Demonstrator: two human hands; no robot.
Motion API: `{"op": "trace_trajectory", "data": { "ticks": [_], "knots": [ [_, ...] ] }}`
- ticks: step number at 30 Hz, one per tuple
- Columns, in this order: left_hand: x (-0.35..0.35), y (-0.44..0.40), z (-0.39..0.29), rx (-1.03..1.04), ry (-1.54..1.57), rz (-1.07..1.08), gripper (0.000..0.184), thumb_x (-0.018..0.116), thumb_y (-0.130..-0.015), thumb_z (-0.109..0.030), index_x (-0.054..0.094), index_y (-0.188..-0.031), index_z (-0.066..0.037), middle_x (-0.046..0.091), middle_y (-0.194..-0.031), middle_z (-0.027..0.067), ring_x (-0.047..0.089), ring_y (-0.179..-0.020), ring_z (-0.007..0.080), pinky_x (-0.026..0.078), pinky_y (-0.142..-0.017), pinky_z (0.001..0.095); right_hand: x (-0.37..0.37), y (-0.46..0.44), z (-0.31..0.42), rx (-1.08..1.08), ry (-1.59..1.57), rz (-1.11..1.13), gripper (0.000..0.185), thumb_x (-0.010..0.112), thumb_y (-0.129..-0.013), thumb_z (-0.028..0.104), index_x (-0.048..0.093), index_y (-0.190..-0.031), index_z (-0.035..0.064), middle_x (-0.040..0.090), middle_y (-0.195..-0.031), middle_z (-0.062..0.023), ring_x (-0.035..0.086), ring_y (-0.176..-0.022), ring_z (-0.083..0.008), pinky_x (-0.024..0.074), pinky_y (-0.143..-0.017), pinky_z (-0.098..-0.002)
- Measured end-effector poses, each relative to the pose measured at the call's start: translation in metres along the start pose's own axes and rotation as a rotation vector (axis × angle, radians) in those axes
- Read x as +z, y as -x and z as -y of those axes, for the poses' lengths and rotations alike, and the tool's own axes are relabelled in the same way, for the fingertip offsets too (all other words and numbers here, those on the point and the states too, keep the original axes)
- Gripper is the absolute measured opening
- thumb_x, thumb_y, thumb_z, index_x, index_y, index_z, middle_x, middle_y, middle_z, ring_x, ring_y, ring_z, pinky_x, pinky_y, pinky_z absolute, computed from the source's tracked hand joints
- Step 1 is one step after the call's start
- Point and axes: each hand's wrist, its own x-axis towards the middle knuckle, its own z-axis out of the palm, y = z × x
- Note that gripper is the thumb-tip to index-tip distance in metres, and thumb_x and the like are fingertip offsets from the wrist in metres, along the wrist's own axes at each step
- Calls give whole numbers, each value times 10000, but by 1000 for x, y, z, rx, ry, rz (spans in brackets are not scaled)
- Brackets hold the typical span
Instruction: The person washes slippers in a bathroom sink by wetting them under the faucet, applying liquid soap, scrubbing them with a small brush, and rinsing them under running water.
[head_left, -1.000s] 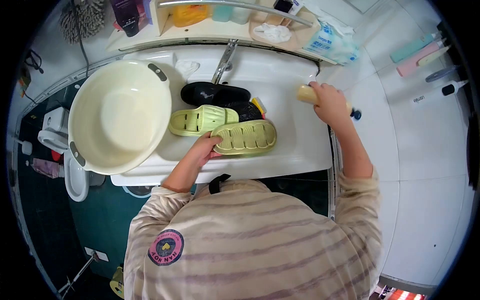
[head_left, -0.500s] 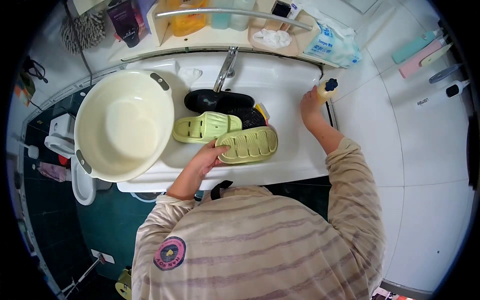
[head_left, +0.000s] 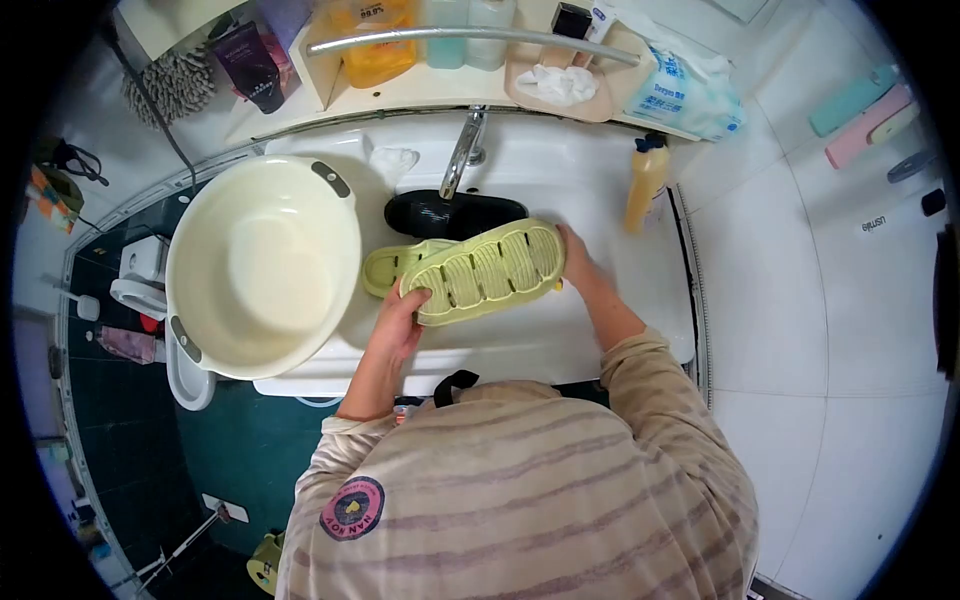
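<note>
A light green slipper point(head_left: 485, 272) is held sole up and slightly tilted over the sink. My left hand point(head_left: 400, 312) grips its left end, thumb across the sole. At the other end, my right hand point(head_left: 578, 262) closes on the slipper's edge, its fingers partly hidden. Beneath lies the second green slipper point(head_left: 383, 270), mostly covered. A black slipper point(head_left: 455, 214) rests behind them under the faucet point(head_left: 462, 155). Only a small yellow bit point(head_left: 558, 286) of something shows below the held slipper, near my right hand.
A large cream basin point(head_left: 265, 270) stands at the left of the white sink point(head_left: 640, 320). A pump bottle point(head_left: 647, 185) of yellowish liquid is at the back right. Toiletries and a tissue pack point(head_left: 685, 95) line the shelf behind a metal rail point(head_left: 470, 34).
My right hand has let go of the pump bottle and moved left to the green slipper. The held slipper has been raised and tilted, covering more of the other shoes.
</note>
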Motion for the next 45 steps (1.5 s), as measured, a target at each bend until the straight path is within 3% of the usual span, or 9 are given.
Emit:
{"op": "trace_trajectory", "data": {
  "ticks": [2, 8, 12, 14, 19, 28, 31, 39, 45],
  "knots": [
    [-1, -2, -1, 25, -38, -30, 434, 562, -826, -26, 454, -1246, -41, 587, -1136, 81, 585, -1021, 173, 488, -863, 301, 2, -6, 32, 645, -570, 135, 448, 510, -895, 239, 478, -1239, -46, 647, -892, -180, 648, -776, -257, 524, -600, -348],
    [5, -9, 0, 63, -59, -86, 412, 566, -846, -12, 452, -1241, -48, 589, -1125, 74, 584, -1015, 173, 488, -845, 293, -14, -8, 38, 967, -873, 341, 464, 504, -893, 316, 501, -1203, -29, 632, -971, -186, 646, -721, -255, 529, -590, -373],
    [-10, -22, 11, 89, -102, -62, 397, 566, -854, -13, 462, -1235, -51, 593, -1125, 76, 586, -1009, 173, 487, -850, 300, -44, 20, 55, 283, 242, -30, 356, 559, -858, 344, 644, -957, 13, 650, -897, -145, 637, -790, -281, 503, -705, -393],
    [-5, -19, 9, 75, -82, -85, 401, 561, -852, -5, 463, -1238, -51, 594, -1125, 77, 587, -1009, 174, 486, -854, 304, -92, 14, 90, 106, 437, 232, 295, 608, -803, 315, 638, -842, 24, 641, -833, -167, 624, -765, -333, 477, -654, -435],
    [-4, -21, 10, 39, -45, -95, 422, 551, -845, 5, 459, -1253, -52, 597, -1121, 77, 587, -1019, 177, 483, -865, 313, -135, -17, 111, 328, 302, 190, 219, 648, -758, 222, 583, -878, 51, 602, -1041, -195, 592, -937, -330, 455, -750, -461],
    [-9, -20, 7, 27, -94, -33, 418, 536, -847, -6, 462, -1256, -51, 600, -1125, 69, 596, -1002, 176, 489, -857, 305, -99, -82, 78, -586, 811, 99, 666, 724, -659, 220, 493, -1280, 153, 423, -1332, -111, 375, -1265, -280, 271, -1030, -502],
    [-9, -18, 8, 30, -76, -47, 420, 535, -842, -3, 465, -1253, -44, 600, -1125, 66, 592, -1010, 174, 487, -854, 298, -86, -92, 81, -351, 949, 512, 372, 538, -803, 205, 614, -1156, 114, 447, -1334, -87, 440, -1188, -267, 318, -988, -442],
    [-11, -22, 12, 35, -100, -42, 451, 515, -836, -23, 453, -1282, -30, 565, -1215, 106, 556, -1111, 235, 457, -955, 386, -110, -90, 97, 132, 987, 812, 283, 648, -760, 298, 688, -997, 148, 617, -1141, -82, 492, -1145, -218, 321, -936, -372],
    [-6, -22, 11, 24, -39, -24, 423, 533, -859, -23, 443, -1270, -59, 570, -1188, 91, 560, -1096, 221, 470, -935, 372, -177, -64, 94, 162, 637, 386, 481, 752, -678, 241, 575, -1085, 58, 582, -1187, -106, 584, -1011, -244, 407, -908, -396]
  ]
}}
